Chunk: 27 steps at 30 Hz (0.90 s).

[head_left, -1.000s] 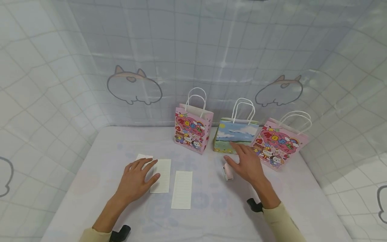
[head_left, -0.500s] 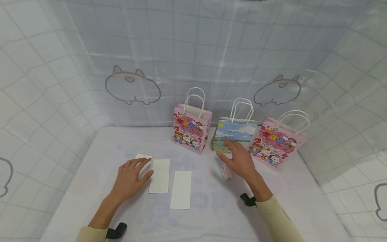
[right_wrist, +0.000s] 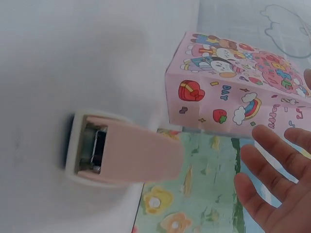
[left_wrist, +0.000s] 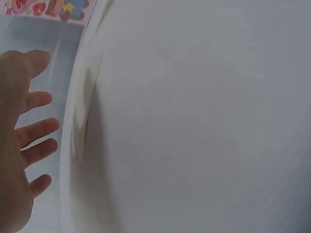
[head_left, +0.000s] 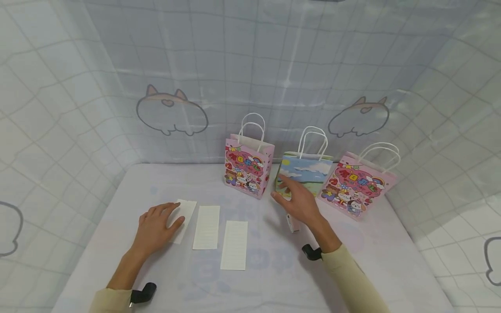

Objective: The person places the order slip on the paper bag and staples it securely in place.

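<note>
My left hand (head_left: 155, 229) hovers beside and partly over the leftmost lined paper slip (head_left: 185, 217), fingers loosely spread and holding nothing. Two more slips lie to its right, a middle slip (head_left: 206, 228) and a right slip (head_left: 234, 245). In the left wrist view the fingers (left_wrist: 39, 128) stand apart above the sheet. My right hand (head_left: 299, 201) is in the air in front of the blue landscape gift bag (head_left: 307, 169), its fingers relaxed around nothing. Below it stands a small pink stapler (right_wrist: 141, 150), partly hidden by the hand in the head view.
A pink cartoon gift bag (head_left: 248, 167) stands left of the blue one, and another pink gift bag (head_left: 358, 184) tilts at the right. All have white handles. A pale cloth covers the table (head_left: 156, 187), with a gridded curtain (head_left: 258, 65) behind.
Both hands have drifted left. My left hand has moved off the middle slip and now uncovers more of the leftmost one. The slips, the stapler and the bags stay in place.
</note>
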{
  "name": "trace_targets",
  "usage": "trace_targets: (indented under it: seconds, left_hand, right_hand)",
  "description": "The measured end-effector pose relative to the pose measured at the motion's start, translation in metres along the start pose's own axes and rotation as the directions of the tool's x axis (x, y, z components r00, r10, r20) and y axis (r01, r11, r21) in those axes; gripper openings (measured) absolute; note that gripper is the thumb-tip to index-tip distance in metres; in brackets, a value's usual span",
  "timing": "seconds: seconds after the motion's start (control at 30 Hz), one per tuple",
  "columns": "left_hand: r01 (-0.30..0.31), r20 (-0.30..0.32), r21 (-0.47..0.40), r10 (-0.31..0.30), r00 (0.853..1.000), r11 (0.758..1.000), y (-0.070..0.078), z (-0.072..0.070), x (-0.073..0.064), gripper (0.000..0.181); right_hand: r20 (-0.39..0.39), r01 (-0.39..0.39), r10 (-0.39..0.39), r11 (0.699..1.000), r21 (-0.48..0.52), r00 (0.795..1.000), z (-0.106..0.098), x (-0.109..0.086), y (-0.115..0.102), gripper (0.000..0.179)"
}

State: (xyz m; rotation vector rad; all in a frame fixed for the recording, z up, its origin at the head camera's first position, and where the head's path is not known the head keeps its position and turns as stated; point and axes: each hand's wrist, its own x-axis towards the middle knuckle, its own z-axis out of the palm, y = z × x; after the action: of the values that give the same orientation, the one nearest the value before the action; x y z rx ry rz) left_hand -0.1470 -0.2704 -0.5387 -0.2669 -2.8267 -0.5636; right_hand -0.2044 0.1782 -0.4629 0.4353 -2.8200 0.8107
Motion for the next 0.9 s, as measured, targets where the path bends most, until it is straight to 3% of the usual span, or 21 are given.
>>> trace_targets:
  seconds: [0.23,0.9]
  left_hand:
    - [0.03,0.006,0.019,-0.03,1.0,0.999,-0.018,0.001,0.003,0.055]
    - [0.066,0.101,0.049,-0.071,0.992,0.997,-0.029,-0.004,0.023,0.06]
  right_hand:
    - [0.021,-0.027,0.026,0.998,0.048,0.999,0.003,0.009,-0.007,0.075]
    - [0.011,-0.059,0.058,0.98,0.191,0.998,0.012,0.029,-0.018,0.084]
